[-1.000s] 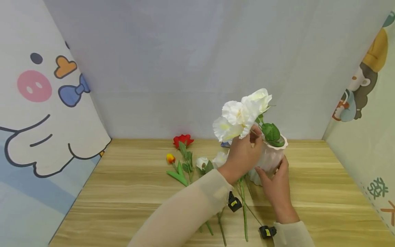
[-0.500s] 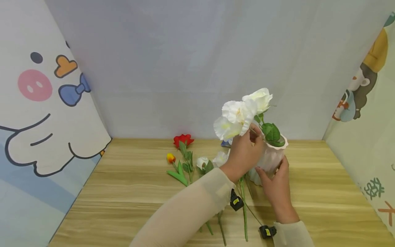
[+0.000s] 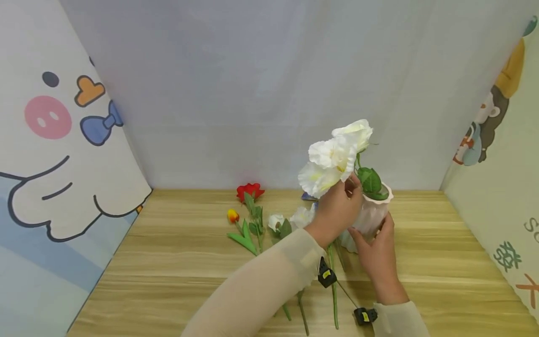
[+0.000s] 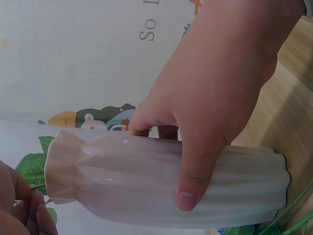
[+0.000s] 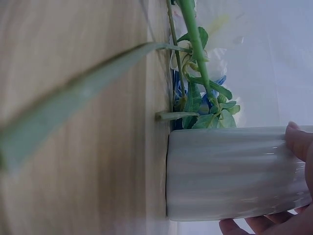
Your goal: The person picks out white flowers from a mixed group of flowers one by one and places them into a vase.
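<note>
The vase [image 4: 132,183] is glossy, ceramic-looking; the table [image 3: 168,262] wood-grained; the white petals [image 3: 331,155] matt, cloth-like.

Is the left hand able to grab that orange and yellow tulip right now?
Probably not: the left hand pinches a stem at the top of the vase. It would likely need to let go first, though nothing covers the tulip's bloom.

A vase [image 3: 365,219] is standing on the tabletop [image 3: 168,262], right of the middle and towards the far edge, a leaf [image 3: 369,180] sitting over its mouth. The right hand [image 3: 376,252] is gripping its lower side; the left hand [image 3: 337,210] is pinching a stem [image 4: 38,186] beside the rim, blooms [image 3: 332,154] sitting above. Left of the vase, a tulip [image 3: 233,216] is lying with a rose [image 3: 250,192] behind it, near the far edge.
</note>
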The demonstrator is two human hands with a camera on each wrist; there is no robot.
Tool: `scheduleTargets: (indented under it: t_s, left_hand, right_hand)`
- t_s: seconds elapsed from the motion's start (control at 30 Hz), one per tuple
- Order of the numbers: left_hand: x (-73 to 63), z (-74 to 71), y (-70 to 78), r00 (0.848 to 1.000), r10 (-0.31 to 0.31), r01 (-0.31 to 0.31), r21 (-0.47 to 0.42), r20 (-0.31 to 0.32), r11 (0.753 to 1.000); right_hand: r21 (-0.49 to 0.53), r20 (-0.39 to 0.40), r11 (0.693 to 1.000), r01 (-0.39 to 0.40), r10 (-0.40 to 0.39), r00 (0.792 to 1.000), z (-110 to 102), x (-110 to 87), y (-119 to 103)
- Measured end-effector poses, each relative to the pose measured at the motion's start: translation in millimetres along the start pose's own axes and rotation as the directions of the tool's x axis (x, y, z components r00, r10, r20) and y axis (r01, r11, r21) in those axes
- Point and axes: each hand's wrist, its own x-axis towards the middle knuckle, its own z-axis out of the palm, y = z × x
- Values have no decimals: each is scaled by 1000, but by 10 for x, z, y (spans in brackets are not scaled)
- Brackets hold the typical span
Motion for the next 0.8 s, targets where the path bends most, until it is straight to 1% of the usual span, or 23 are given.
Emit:
scheduleTargets:
  t_s: [0.1, 0.17, 0.27, 0.3, 0.4, 0.43, 0.5, 0.57, 0.63, 0.7, 0.73, 0.8]
  left_hand:
    - [9, 16, -4, 999, 29, -30, -20, -22, 999]
    - [11, 16, -5, 999, 26, -27, -29, -24, 999]
    - [20, 6, -6, 1000, -4, 4, -15, -17, 1000]
    - [26, -1, -2, 1000, -18, 18, 5, -11, 1000]
    - [39, -28, 20, 996, -89, 88, 74, 5, 993]
    - [47, -36, 24, 995, -96, 96, 86, -2, 992]
    - [44, -61, 39, 991, -136, 136, 114, -10, 984]
    - [45, -91, 45, 990, -134, 137, 75, -33, 988]
    - [46, -123, 49, 992, -108, 109, 10, -61, 994]
    - [54, -156, 65, 992, -106, 103, -48, -66, 994]
    - [63, -166, 72, 991, -120, 116, -61, -63, 991]
    - [75, -175, 86, 984, -174, 172, -54, -45, 984]
  right_hand:
    - [-1, -1, 1000, -2, 2, 1000, 2, 1, 7]
    - [-2, -3, 1000, -3, 3, 1000, 2, 2, 7]
    - [-5, -7, 1000, -5, 5, 1000, 4, 1, 2]
    - [-6, -7, 1000, -5, 5, 1000, 4, 1, -1]
    - [-9, -6, 1000, -9, 9, 1000, 8, 1, 3]
    - [-10, -5, 1000, -11, 11, 1000, 9, 1, 5]
    - [-12, -4, 1000, -16, 16, 1000, 10, 1, 11]
    - [-15, -4, 1000, -20, 20, 1000, 11, 0, 17]
    - [-15, -5, 1000, -20, 20, 1000, 12, 1, 21]
    - [-11, -9, 1000, -21, 21, 1000, 13, 2, 23]
    - [-9, -11, 1000, -21, 21, 1000, 15, 5, 23]
    - [-7, -14, 1000, -23, 23, 1000, 17, 9, 24]
